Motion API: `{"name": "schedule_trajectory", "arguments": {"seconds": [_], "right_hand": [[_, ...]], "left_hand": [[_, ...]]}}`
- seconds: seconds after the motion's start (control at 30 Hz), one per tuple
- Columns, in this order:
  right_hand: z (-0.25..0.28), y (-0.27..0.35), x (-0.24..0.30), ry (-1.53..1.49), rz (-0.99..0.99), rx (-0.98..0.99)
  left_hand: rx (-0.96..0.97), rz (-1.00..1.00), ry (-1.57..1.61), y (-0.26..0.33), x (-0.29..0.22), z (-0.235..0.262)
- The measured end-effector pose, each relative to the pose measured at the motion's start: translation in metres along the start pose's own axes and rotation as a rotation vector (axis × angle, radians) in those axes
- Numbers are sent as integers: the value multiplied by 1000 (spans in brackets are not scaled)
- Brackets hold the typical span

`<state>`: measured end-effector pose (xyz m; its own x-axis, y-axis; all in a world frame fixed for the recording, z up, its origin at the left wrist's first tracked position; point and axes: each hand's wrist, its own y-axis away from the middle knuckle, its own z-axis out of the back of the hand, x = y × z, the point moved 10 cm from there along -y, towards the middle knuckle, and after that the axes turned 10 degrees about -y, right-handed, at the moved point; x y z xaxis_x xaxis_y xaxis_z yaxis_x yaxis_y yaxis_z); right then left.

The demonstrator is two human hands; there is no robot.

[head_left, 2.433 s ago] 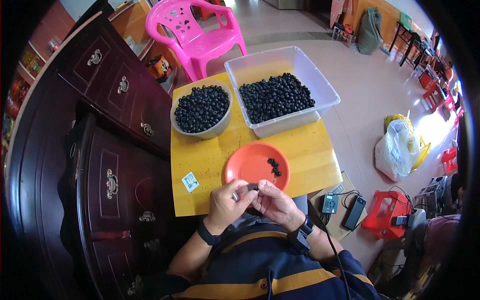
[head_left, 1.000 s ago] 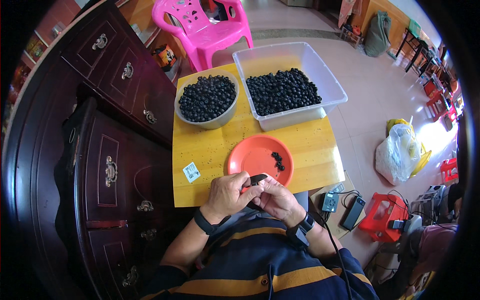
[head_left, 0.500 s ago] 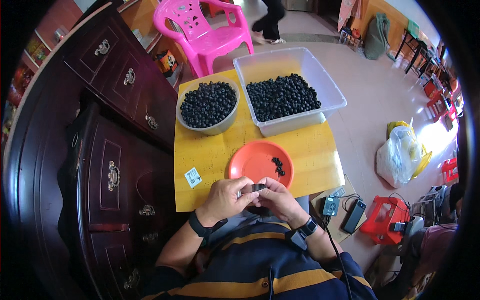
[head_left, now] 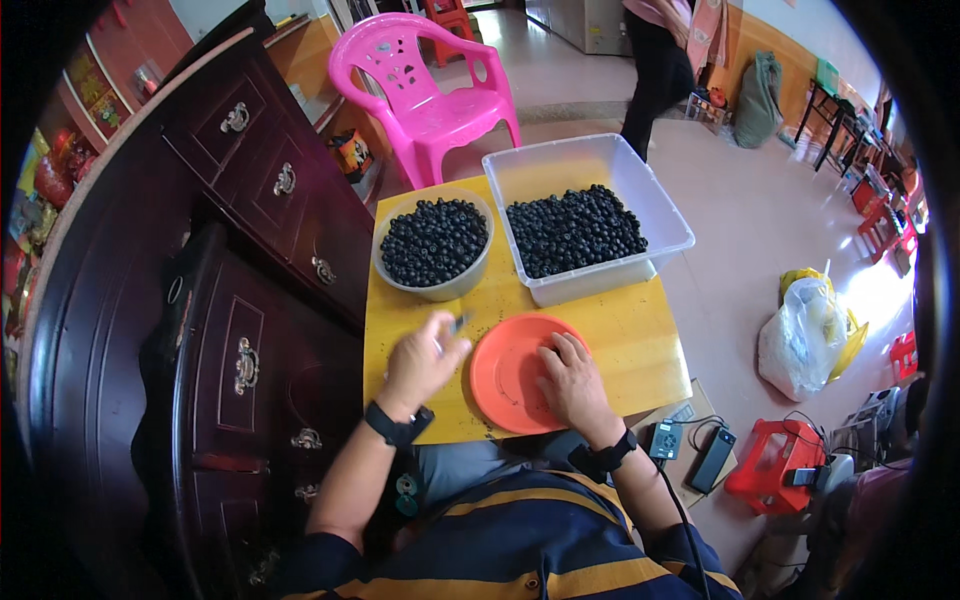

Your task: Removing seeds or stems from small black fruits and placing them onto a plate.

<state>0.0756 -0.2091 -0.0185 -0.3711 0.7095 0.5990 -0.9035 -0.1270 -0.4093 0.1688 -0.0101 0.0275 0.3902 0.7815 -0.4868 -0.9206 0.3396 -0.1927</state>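
My left hand (head_left: 425, 368) is closed, blurred by motion, above the yellow tabletop (head_left: 630, 340). A small blade-like tool (head_left: 460, 322) sticks out from its fingers, too smeared to make out fully. My right hand (head_left: 572, 385) reaches over the right side of an orange plate (head_left: 505, 375), its fingers bent and apart. It covers that part of the plate, and whatever lies beneath is hidden. Tiny dark specks dot the plate. Behind it stand a round translucent tub (head_left: 450, 287) and a rectangular translucent bin (head_left: 590, 290), both holding many dark blueberry-like berries.
A dark wooden cabinet (head_left: 215, 290) borders the table on the left. Beyond the table is a pink plastic chair (head_left: 425, 100); a person (head_left: 660, 70) stands farther back. On the right are a red stool (head_left: 775, 465), a black device (head_left: 712, 460) with cables, and plastic bags (head_left: 800, 340).
My hands have parted: the left moved away left with the blade-like tool, the right forward over the plate. The berries seen on the plate are now covered. The person behind has moved right.
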Motion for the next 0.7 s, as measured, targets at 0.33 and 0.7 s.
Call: {"name": "schedule_trajectory", "arguments": {"seconds": [0.33,0.7], "right_hand": [[-10,10,-4,105,-138,99],[-10,18,-9,131,-18,203]], "left_hand": [[144,169,-61,51,14,-66],[187,196,43,44,17,-73]]}}
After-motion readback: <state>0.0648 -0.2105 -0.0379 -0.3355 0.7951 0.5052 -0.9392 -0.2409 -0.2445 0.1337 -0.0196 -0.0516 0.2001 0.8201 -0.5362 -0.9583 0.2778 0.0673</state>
